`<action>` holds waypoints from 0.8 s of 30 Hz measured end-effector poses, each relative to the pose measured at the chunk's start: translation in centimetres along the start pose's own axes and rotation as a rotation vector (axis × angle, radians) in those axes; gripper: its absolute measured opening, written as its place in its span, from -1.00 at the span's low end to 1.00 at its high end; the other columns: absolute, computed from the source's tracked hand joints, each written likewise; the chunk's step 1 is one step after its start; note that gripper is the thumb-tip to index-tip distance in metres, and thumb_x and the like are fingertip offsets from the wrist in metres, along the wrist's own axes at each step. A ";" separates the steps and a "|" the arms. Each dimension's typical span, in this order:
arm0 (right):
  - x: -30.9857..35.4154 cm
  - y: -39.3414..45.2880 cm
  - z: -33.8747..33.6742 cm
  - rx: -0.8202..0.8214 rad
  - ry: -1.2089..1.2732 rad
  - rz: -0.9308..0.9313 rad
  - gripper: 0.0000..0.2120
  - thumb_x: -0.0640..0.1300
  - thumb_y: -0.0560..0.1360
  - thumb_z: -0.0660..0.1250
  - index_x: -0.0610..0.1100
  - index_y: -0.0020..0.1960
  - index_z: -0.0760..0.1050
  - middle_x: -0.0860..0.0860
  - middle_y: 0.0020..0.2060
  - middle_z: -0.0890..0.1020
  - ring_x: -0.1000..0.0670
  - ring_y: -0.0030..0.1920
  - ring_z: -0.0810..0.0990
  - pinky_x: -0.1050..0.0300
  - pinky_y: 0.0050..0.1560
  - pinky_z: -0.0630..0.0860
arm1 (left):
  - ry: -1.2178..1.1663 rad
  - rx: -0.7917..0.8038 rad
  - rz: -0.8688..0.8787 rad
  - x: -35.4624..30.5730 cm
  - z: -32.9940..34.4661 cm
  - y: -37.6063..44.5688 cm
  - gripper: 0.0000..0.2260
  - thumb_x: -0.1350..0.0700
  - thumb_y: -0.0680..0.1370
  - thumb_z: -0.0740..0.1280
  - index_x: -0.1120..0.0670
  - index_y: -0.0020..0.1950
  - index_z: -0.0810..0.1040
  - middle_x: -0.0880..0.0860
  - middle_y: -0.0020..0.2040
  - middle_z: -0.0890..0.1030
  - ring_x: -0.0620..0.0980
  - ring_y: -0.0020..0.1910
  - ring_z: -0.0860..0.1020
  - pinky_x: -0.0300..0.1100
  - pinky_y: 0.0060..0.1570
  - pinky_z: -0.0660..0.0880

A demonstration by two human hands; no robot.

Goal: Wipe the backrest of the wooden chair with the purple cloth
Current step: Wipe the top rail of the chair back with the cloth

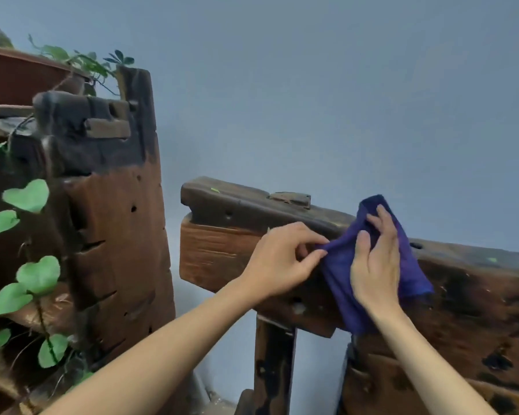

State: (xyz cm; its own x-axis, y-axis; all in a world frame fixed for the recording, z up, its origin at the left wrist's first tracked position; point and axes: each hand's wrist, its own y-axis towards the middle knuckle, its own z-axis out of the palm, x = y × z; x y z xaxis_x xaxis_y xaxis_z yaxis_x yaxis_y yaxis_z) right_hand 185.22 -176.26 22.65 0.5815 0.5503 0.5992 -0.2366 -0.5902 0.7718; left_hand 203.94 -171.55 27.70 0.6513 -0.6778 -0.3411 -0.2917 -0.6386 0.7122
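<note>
The wooden chair's backrest (222, 253) is a thick, dark, weathered plank running from the middle to the right edge. A purple cloth (342, 265) hangs draped over its top edge and down its front face. My left hand (282, 259) pinches the cloth's left corner between thumb and fingers. My right hand (376, 265) lies flat on the cloth with straight fingers, pressing it against the backrest.
A tall rough wooden stand (114, 205) stands at the left with a reddish planter (21, 76) on top and trailing green leaves (27, 196). A grey-blue wall (312, 85) is behind. A dark chair leg (273, 366) drops below the backrest.
</note>
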 end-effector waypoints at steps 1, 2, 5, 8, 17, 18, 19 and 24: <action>0.1 1.2 0.9 0.063 -0.077 0.001 -0.58 -0.05 0.71 0.07 -0.02 0.56 0.23 0.09 0.42 0.44 0.08 0.44 0.36 0.14 0.48 0.21 | -0.011 -0.018 0.004 0.5 -0.1 1.5 -0.82 0.03 0.53 0.41 -0.05 0.10 0.71 -0.09 -0.12 0.65 -0.11 -0.22 0.59 -0.06 -0.10 0.57; 0.3 2.0 1.7 0.103 -0.208 -0.005 -0.58 -0.05 0.72 0.05 -0.08 0.55 0.29 0.01 0.44 0.46 0.00 0.46 0.38 0.05 0.50 0.24 | -0.002 -0.018 0.000 0.9 -0.1 2.5 -0.82 0.01 0.52 0.40 -0.06 0.10 0.71 -0.10 -0.11 0.65 -0.11 -0.19 0.59 -0.05 -0.08 0.57; 1.0 2.5 3.6 0.092 -0.568 -0.027 -0.56 -0.02 0.71 -0.01 -0.16 0.41 0.49 -0.12 0.37 0.55 -0.15 0.41 0.47 -0.10 0.41 0.35 | 0.135 0.001 0.081 3.1 -1.0 3.9 -0.83 -0.04 0.55 0.37 -0.07 0.08 0.69 -0.11 -0.04 0.64 -0.09 0.00 0.55 -0.01 -0.01 0.55; 1.0 2.3 4.4 0.056 -0.648 0.038 -0.53 0.07 0.68 0.01 -0.11 0.40 0.51 -0.09 0.36 0.57 -0.15 0.37 0.50 -0.10 0.36 0.40 | 0.280 -0.168 0.195 7.6 -4.0 3.2 -0.81 -0.01 0.59 0.32 0.01 0.08 0.67 -0.06 0.04 0.64 -0.02 0.11 0.50 -0.04 0.06 0.51; 4.6 9.0 9.7 0.335 -0.780 0.153 -0.38 0.28 0.59 -0.24 0.05 0.02 0.55 -0.11 0.08 0.68 -0.26 -0.01 0.57 -0.04 -0.09 0.33 | 0.110 -0.342 -0.624 24.4 -10.4 2.2 -0.68 -0.09 0.68 0.08 0.09 0.04 0.53 0.16 0.03 0.58 0.21 0.12 0.53 0.05 0.03 0.41; 4.6 10.4 10.5 0.443 -0.770 0.168 -0.34 0.29 0.56 -0.29 0.04 0.09 0.53 -0.11 0.16 0.65 -0.26 0.07 0.56 -0.07 -0.02 0.34 | -0.090 -0.308 -0.682 24.4 -9.8 1.9 -0.54 -0.29 0.65 0.02 0.01 -0.04 0.54 0.07 -0.08 0.59 0.12 0.01 0.56 -0.04 -0.06 0.40; 4.6 11.7 11.3 0.530 -0.755 0.195 -0.30 0.29 0.56 -0.30 0.00 0.18 0.52 -0.13 0.24 0.62 -0.25 0.16 0.55 -0.09 0.06 0.34 | -0.353 -0.287 -0.775 24.2 -9.1 1.6 -0.34 -0.52 0.51 -0.09 -0.07 0.00 0.58 0.00 -0.08 0.60 0.02 -0.01 0.58 -0.11 -0.06 0.40; 3.9 16.2 14.2 0.743 -0.569 0.401 -0.35 0.26 0.64 -0.13 -0.13 0.30 0.54 -0.13 0.35 0.55 -0.17 0.28 0.50 -0.04 0.26 0.33 | -0.608 -0.306 -0.893 25.7 -7.6 1.7 0.06 -0.74 0.18 -0.20 -0.12 0.31 0.56 -0.04 0.19 0.63 -0.03 0.15 0.58 -0.14 0.05 0.45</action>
State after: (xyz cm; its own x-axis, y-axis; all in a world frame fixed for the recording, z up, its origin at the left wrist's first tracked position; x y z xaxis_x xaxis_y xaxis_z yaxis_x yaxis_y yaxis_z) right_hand 194.71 -192.06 34.45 0.8954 -0.0164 0.4449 -0.0642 -0.9936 0.0927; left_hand 225.49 -187.26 24.76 0.0663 -0.1404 -0.9879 0.3473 -0.9249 0.1547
